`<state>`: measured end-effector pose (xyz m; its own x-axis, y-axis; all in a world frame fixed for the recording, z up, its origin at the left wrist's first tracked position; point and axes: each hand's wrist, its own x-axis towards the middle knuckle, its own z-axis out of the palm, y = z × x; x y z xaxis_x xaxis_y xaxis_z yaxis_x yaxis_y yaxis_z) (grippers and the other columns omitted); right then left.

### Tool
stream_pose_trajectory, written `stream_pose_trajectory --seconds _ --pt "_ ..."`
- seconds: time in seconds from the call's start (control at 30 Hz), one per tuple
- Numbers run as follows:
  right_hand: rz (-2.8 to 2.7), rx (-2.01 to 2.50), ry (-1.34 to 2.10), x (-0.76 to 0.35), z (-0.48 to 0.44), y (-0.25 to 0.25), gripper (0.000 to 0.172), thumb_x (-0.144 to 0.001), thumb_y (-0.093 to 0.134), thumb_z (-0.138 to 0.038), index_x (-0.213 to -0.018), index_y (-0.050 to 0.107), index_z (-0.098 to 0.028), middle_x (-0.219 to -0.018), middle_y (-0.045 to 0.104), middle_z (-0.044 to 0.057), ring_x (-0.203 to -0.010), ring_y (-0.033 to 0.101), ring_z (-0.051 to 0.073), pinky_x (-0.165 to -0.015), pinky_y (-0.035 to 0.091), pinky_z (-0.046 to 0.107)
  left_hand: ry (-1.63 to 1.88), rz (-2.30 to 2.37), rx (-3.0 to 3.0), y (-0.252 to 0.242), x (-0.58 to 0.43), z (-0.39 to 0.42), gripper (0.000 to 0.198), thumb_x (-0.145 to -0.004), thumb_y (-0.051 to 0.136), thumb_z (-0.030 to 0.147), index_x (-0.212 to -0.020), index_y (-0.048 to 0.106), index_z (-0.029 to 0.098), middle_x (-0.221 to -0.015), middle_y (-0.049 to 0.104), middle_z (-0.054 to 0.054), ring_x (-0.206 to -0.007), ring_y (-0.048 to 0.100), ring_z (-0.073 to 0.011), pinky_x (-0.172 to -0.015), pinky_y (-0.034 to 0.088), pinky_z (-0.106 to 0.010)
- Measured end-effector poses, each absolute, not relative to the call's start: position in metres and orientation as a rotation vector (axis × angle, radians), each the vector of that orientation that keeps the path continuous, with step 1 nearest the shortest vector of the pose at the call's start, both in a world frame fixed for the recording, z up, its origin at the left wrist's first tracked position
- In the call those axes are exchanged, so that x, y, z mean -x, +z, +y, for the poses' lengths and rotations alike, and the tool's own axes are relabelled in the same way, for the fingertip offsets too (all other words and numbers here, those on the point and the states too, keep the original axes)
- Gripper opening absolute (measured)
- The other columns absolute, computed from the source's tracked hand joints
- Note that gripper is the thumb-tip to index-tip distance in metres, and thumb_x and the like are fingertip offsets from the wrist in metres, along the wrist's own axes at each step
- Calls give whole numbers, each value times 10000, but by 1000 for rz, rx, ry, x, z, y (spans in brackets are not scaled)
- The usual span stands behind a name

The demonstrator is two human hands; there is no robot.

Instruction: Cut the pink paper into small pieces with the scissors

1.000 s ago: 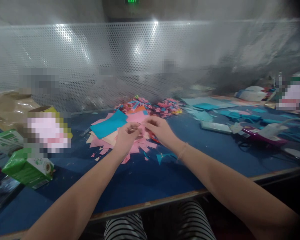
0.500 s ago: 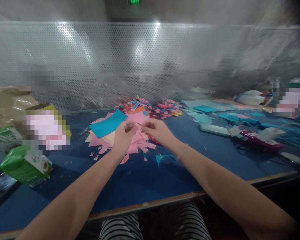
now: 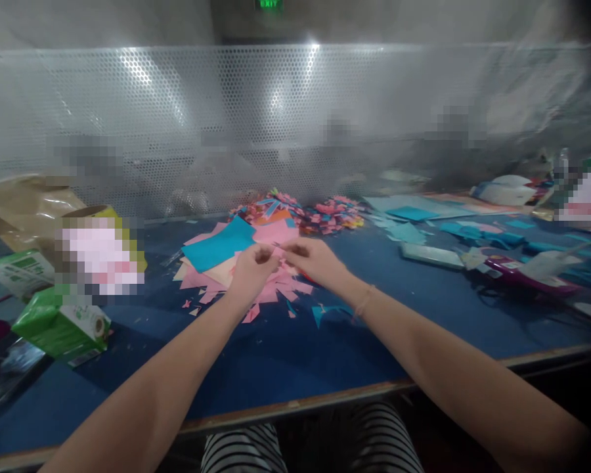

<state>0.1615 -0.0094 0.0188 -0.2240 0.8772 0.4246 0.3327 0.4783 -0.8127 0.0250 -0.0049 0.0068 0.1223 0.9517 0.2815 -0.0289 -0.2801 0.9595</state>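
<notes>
My left hand (image 3: 254,264) and my right hand (image 3: 309,257) meet over a spread of pink paper pieces (image 3: 290,284). Both have thumb and fingers pinched together, the fingertips almost touching. Whatever is between them is too small and blurred to name. A blue paper sheet (image 3: 217,244) lies on the pile just left of my left hand. Part of something red shows beneath my right hand. Behind my hands sit two heaps of small folded paper pieces, a mixed-colour one (image 3: 268,205) and a pink and blue one (image 3: 335,215).
Green-and-white packs (image 3: 62,322), a yellow tube (image 3: 138,253) and a brown bag (image 3: 34,203) stand at left. At right are a pale flat bar (image 3: 432,256), a purple glue gun-like tool (image 3: 526,274) with a cord, and blue paper scraps (image 3: 482,234). A perforated metal screen (image 3: 256,118) rises behind.
The whole view has shifted slightly, so everything sits a little further right. My hands stay pinched close together over the paper, with only slight finger movement.
</notes>
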Motion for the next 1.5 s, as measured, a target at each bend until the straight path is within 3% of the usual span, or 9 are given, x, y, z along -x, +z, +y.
stream_pose_trajectory --seconds 0.17,0.37,0.77,0.93,1.1,1.23,1.5 --pt "-1847 1054 657 -160 -13 22 162 -680 502 -267 -651 579 -127 -575 550 4 -489 449 64 -471 357 190 1325 920 -1480 7 -25 -5 123 -547 592 167 -651 535 134 -606 561 8 -584 536 -85 -608 448 -241" --pt "-1814 1041 671 -165 -8 17 156 -673 509 -266 -669 589 -132 -577 551 6 -510 461 72 -478 358 195 1354 921 -1500 7 -22 -3 160 -601 594 283 -658 545 142 -591 566 3 -552 548 -95 -616 478 -276" --pt "-1609 894 1091 -166 -1 9 131 -584 586 -244 -555 513 -139 -466 473 -41 -424 429 57 -436 341 197 1328 956 -1645 10 -24 -8 155 -606 585 307 -648 553 161 -535 535 18 -473 509 -89 -485 442 -224" --pt "-1791 984 860 -164 -6 12 159 -657 543 -297 -635 532 -140 -512 499 -23 -463 450 69 -461 358 203 1363 962 -1610 8 -21 -6 158 -618 567 314 -629 547 157 -592 536 14 -527 510 -86 -533 466 -234" --pt "-1868 972 369 -162 -8 15 157 -703 516 -284 -780 594 -172 -792 600 45 -690 534 120 -625 419 249 1418 927 -1478 6 -19 -3 163 -612 578 310 -638 549 151 -624 522 21 -552 493 -65 -569 471 -228" --pt "-1922 962 82 -163 -7 15 130 -722 510 -261 -751 615 -189 -772 614 48 -736 537 140 -679 415 276 1405 880 -1321 4 -23 -1 177 -594 600 300 -650 548 140 -620 523 22 -538 493 -55 -608 475 -251" --pt "-1891 829 -126 -166 -4 11 83 -723 507 -174 -689 582 -184 -731 597 32 -733 526 133 -685 419 271 1347 782 -1180 10 -28 -11 162 -562 623 249 -593 524 124 -556 509 24 -551 527 -73 -667 474 -296"
